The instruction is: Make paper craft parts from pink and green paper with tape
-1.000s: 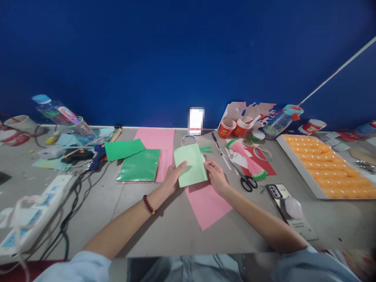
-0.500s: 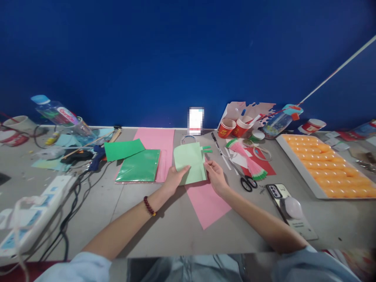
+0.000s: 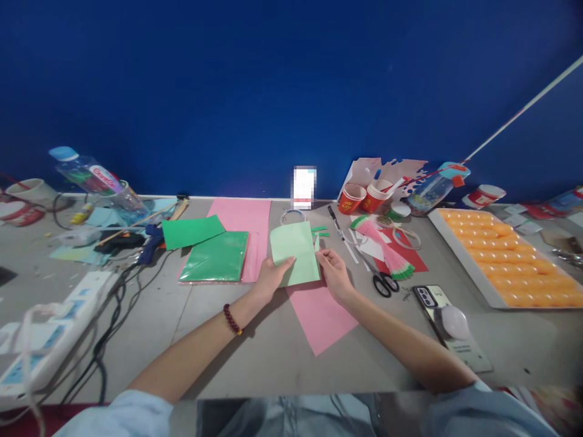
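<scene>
Both of my hands hold a light green sheet of paper (image 3: 295, 252) just above the grey table (image 3: 255, 352). My left hand (image 3: 269, 278) pinches its lower left corner with the thumb on top. My right hand (image 3: 334, 273) grips its right edge, fingers closed on the paper. A pink sheet (image 3: 321, 315) lies under the paper and under my right wrist. Thin dark green strips (image 3: 320, 231) lie just beyond the paper's top right corner.
Dark green sheets (image 3: 215, 257) lie on a second pink sheet (image 3: 241, 215) to the left. Scissors (image 3: 381, 280), a pen (image 3: 336, 224), red cups (image 3: 351, 198), a paper fan (image 3: 386, 252), a phone (image 3: 450, 325) and a tray of orange balls (image 3: 514, 261) sit right. A power strip (image 3: 50, 340), cables and a bottle (image 3: 93, 176) sit left.
The light green paper has shifted slightly and sits a little more upright. My left thumb has slid lower, to the paper's bottom left corner. My right hand has barely moved.
</scene>
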Demonstrator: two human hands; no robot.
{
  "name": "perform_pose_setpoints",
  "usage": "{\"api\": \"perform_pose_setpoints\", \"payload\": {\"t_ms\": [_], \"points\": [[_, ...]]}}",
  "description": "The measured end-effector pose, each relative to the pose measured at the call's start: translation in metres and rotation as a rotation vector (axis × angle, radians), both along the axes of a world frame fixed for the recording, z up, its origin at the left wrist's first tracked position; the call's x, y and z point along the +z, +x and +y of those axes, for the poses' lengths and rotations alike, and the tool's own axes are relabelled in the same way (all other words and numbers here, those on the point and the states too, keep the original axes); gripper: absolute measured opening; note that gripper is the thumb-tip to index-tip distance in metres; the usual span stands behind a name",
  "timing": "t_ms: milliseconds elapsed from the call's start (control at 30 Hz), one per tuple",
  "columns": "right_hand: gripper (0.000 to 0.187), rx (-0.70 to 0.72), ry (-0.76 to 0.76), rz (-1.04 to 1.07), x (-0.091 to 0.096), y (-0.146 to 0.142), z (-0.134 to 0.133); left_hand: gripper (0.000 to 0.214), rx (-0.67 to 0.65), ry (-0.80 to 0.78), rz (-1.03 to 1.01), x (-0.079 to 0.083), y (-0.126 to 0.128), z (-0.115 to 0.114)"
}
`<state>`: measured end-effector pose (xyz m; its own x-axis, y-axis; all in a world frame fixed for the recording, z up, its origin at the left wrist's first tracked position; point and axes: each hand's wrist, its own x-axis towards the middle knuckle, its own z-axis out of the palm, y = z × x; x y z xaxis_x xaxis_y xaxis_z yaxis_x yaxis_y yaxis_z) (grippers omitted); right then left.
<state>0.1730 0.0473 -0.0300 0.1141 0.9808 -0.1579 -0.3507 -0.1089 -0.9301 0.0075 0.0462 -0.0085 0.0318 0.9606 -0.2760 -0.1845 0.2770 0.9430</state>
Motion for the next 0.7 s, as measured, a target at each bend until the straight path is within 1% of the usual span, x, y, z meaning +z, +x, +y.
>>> {"api": "perform_pose_setpoints", "payload": {"t_ms": [167, 400, 500, 700], "points": [[0.03, -0.005, -0.006, 0.002, -0.001, 0.0, 0.0, 0.042, 0.008, 0.006, -0.024, -0.001, 0.0, 0.001], [0.032, 0.067, -0.053, 0.008, 0.009, 0.001, -0.001, 0.043, 0.044, -0.006, -0.011, 0.001, 0.001, 0.002], [0.031, 0.095, -0.065, 0.024, 0.01, 0.002, -0.001, 0.044, 0.051, -0.021, -0.011, 0.001, 0.001, 0.002], [0.029, 0.045, -0.021, 0.031, 0.003, 0.001, 0.0, 0.043, 0.058, -0.02, -0.025, 0.0, 0.002, 0.001]]}}
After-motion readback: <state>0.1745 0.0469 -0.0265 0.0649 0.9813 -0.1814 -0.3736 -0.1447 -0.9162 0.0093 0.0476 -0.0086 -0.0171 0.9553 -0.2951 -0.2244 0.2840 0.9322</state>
